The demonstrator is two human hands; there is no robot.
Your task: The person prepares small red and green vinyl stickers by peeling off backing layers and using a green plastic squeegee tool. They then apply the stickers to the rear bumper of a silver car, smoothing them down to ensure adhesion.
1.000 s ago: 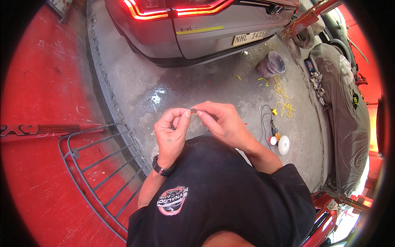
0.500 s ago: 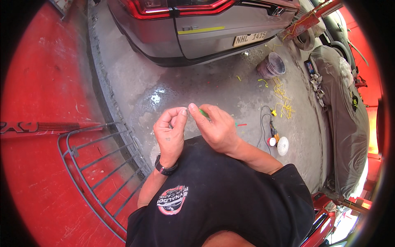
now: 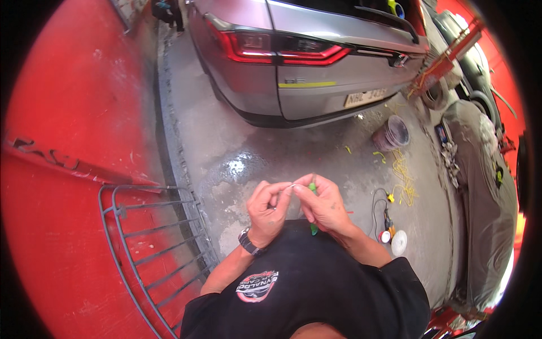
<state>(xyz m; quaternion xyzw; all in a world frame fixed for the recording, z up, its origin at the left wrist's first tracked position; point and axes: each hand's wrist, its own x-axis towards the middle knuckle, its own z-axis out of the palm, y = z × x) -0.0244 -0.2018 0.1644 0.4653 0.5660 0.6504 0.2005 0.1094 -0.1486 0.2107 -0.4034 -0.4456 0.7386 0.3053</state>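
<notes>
In front of my chest my left hand and right hand meet at the fingertips. Thumb and fingers of the left are pinched on a thin, pale sliver, too small to name. The right thumb touches the same sliver from the other side. A slim green object is tucked in my right hand; its ends show above and below the fingers, the middle is hidden. A dark watch sits on my left wrist. Beyond my hands stands the silver car, with a yellow tape strip on its rear.
A bucket stands behind the car, near a tangled yellow cord. A corded polisher with a white pad lies right. A metal rack leans by the red wall. A covered vehicle lines the right. Far left, a person shows partly.
The view has tilted up, showing more of the car. My hands remain together at the fingertips, and the green object now points more upright in my right hand.
</notes>
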